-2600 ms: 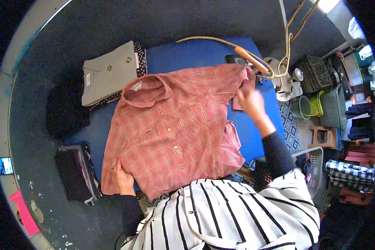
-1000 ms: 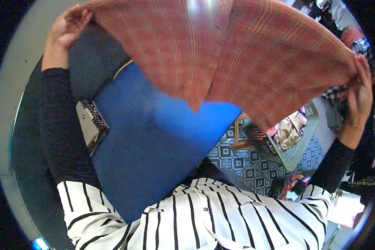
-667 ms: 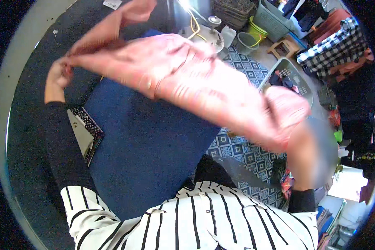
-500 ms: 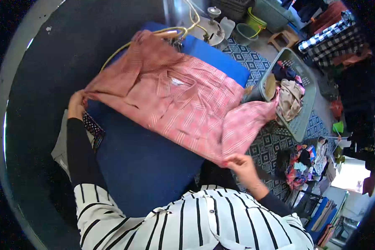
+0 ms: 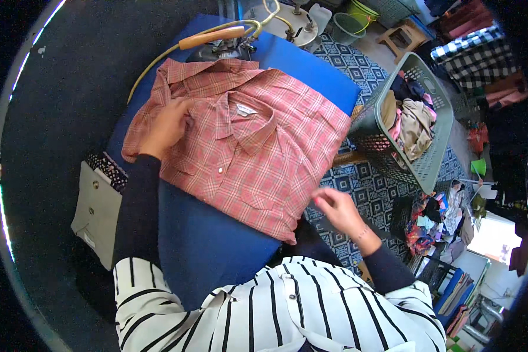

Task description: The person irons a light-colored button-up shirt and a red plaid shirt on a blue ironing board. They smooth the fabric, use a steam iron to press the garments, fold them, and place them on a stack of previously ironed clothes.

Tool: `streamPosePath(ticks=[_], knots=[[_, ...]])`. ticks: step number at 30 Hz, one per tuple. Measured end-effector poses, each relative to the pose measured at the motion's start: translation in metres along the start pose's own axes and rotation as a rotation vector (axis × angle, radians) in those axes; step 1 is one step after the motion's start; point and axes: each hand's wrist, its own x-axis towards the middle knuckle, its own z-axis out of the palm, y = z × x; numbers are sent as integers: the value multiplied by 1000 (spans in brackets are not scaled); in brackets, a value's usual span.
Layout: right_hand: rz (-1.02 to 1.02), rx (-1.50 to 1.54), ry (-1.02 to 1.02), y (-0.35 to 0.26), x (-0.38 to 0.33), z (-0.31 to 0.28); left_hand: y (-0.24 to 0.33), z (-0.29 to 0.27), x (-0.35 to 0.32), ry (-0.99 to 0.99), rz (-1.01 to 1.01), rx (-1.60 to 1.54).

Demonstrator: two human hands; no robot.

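A pink plaid shirt [image 5: 234,170] lies spread on the blue padded board [image 5: 196,237], collar toward the far side and buttons up. Over its left part lies my left hand [image 5: 167,129], fingers curled down onto the cloth near the folded sleeve and pinching it. Just off the shirt's right edge hovers my right hand [image 5: 341,212], thumb and forefinger apart, holding nothing. Behind the collar stands an iron with a wooden handle [image 5: 212,37], a yellowish hose joined to it; the shirt covers its front part.
A grey-green laundry basket [image 5: 431,161] with crumpled clothes stands to the right on the patterned floor. Left of the board hangs a grey folded garment [image 5: 97,211]. A boiler-like metal tank [image 5: 302,23], a bucket [image 5: 347,28] and a brown stool [image 5: 405,40] are at the back.
The shirt has settled flat on the board and its sleeves are tucked inward. My left hand moved right and inward over the cloth; my right hand let go. The iron has come into view.
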Motion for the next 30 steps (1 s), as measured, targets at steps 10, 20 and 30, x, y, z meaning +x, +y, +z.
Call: streamPosePath(ticks=[10, 20, 30], knots=[[-237, -434, 282, 6, 92, 16, -50, 1, 22, -365, -447, 314], [315, 677, -845, -39, 70, -24, -63, -74, -7, -366, -583, -545], [-464, 328, -1365, -89, -51, 151, -13, -206, -231, -515, -655, 339]])
